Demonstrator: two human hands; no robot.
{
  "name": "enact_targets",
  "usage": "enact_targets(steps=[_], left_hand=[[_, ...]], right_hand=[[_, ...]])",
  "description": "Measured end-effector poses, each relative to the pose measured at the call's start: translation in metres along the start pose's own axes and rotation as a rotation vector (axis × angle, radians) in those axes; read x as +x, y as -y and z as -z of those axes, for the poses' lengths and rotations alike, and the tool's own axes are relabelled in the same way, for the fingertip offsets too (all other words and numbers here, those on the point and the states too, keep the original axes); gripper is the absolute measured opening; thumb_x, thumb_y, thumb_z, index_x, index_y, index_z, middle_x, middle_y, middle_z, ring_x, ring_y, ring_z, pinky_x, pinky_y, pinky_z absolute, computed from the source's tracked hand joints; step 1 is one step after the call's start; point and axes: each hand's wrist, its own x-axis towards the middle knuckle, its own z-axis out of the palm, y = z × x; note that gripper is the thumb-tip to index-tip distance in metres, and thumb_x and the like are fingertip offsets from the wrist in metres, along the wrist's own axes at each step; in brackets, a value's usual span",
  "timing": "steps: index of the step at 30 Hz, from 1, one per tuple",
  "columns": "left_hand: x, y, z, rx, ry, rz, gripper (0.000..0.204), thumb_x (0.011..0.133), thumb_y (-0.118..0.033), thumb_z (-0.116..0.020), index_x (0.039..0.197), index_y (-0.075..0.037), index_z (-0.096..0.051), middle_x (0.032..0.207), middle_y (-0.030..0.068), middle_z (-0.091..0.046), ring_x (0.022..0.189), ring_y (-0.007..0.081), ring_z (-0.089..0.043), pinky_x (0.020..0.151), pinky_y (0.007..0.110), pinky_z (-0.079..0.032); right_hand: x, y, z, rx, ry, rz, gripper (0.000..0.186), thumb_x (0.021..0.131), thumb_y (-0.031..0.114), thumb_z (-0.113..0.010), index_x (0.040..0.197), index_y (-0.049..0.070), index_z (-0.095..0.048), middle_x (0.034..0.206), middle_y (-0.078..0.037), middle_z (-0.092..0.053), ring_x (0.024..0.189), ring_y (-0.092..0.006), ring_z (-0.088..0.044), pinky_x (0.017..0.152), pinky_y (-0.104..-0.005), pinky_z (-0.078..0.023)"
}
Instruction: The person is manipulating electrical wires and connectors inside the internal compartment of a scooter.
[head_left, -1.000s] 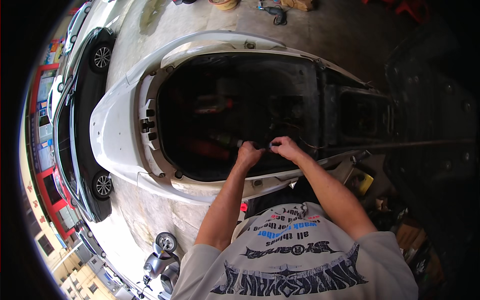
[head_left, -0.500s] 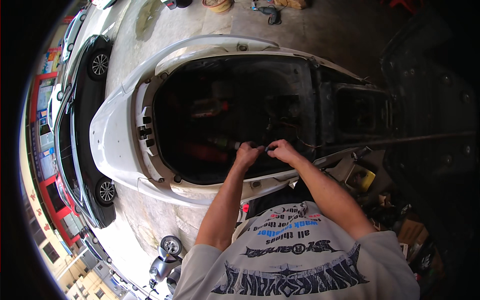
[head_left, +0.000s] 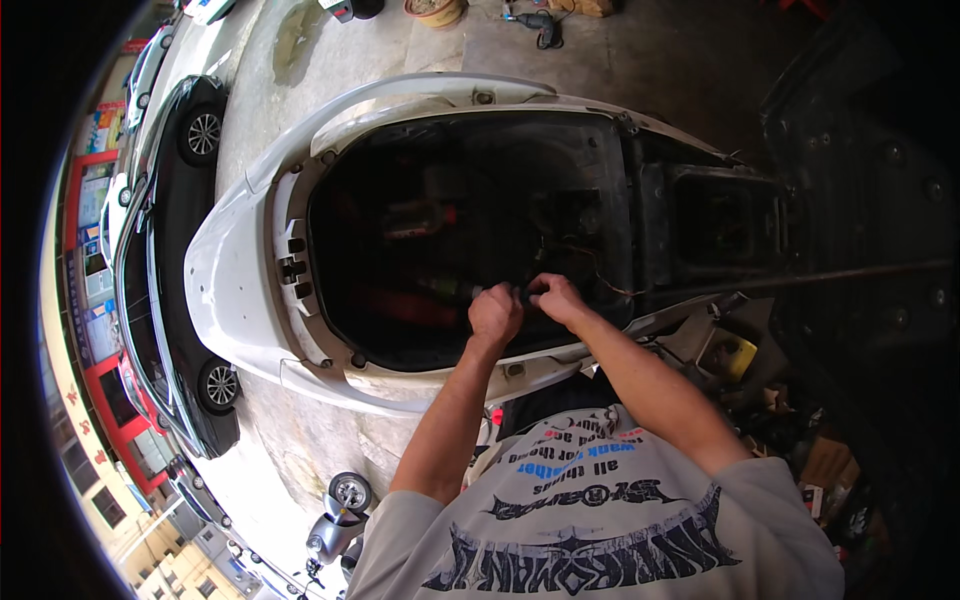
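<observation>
Both hands meet over the near side of a dark storage well [head_left: 470, 140] in a white scooter body [head_left: 222, 265]. My left hand [head_left: 496, 313] is closed, back up, its fingertips pinched toward the other hand. Almost touching it, my right hand [head_left: 557, 300] is closed too, thumb and fingers pressed together. Whatever they pinch is small, dark and mostly hidden. A thin brown wire [head_left: 603, 273] runs in the well beyond the right hand. Left of my left hand lies a greenish object [head_left: 440, 286], its kind unclear in shadow. Deeper in rests a pale bottle-like thing with a red end [head_left: 418, 220].
At right stands a large dark panel [head_left: 870, 210], with a thin rod [head_left: 850, 275] reaching it. Cluttered boxes and a yellow container [head_left: 738, 358] lie at lower right. A power drill [head_left: 546, 32] sits on the far floor. A black car [head_left: 172, 260] is parked left.
My hands have drawn slightly closer together, and the left has turned so more of its back shows. The small pale bit seen between the fingertips is now hidden.
</observation>
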Motion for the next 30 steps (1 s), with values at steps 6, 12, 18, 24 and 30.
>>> enact_targets(steps=[6, 12, 18, 24, 30], left_hand=[[0.001, 0.008, -0.003, -0.208, 0.062, 0.064, 0.026, 0.082, -0.025, -0.056, 0.090, -0.004, -0.067, 0.088, 0.0226, -0.065, 0.088, 0.0386, -0.063, 0.079, 0.045, -0.050], [0.001, 0.008, -0.002, -0.428, 0.047, 0.175, 0.028, 0.077, -0.026, -0.061, 0.091, -0.003, -0.069, 0.088, 0.0213, -0.067, 0.087, 0.0349, -0.065, 0.079, 0.041, -0.050], [0.002, 0.011, -0.004, -0.480, 0.039, 0.198, 0.030, 0.075, -0.027, -0.064, 0.091, -0.002, -0.069, 0.086, 0.0199, -0.067, 0.085, 0.0319, -0.066, 0.077, 0.038, -0.051], [0.004, 0.014, -0.008, -0.887, 0.158, 0.325, 0.030, 0.076, -0.015, -0.066, 0.095, 0.008, -0.065, 0.084, 0.0121, -0.068, 0.074, 0.0156, -0.066, 0.068, 0.027, -0.052], [0.003, 0.018, -0.015, -0.868, 0.176, 0.272, 0.029, 0.078, -0.014, -0.064, 0.097, 0.008, -0.064, 0.086, 0.0126, -0.067, 0.074, 0.0159, -0.065, 0.069, 0.026, -0.051]], right_hand=[[0.000, 0.000, -0.006, 0.112, -0.048, 0.034, 0.020, 0.073, 0.010, -0.066, 0.092, 0.005, -0.067, 0.089, -0.012, -0.068, 0.088, -0.0228, -0.064, 0.078, -0.0336, -0.048], [0.001, 0.001, -0.005, -0.033, -0.140, 0.129, 0.020, 0.076, 0.011, -0.065, 0.095, 0.004, -0.066, 0.090, -0.014, -0.067, 0.089, -0.0249, -0.063, 0.079, -0.0336, -0.048], [0.000, 0.005, -0.006, -0.024, -0.186, 0.175, 0.018, 0.076, 0.012, -0.065, 0.093, 0.005, -0.066, 0.097, -0.016, -0.065, 0.095, -0.0299, -0.062, 0.082, -0.0354, -0.048], [-0.004, 0.005, -0.007, -0.171, -0.257, 0.256, 0.018, 0.076, 0.012, -0.067, 0.092, 0.006, -0.065, 0.096, -0.016, -0.061, 0.094, -0.0328, -0.059, 0.081, -0.0387, -0.048], [-0.004, 0.002, -0.009, -0.101, -0.287, 0.356, 0.014, 0.075, 0.007, -0.065, 0.090, 0.006, -0.063, 0.091, -0.016, -0.058, 0.089, -0.0344, -0.058, 0.078, -0.0412, -0.047]])
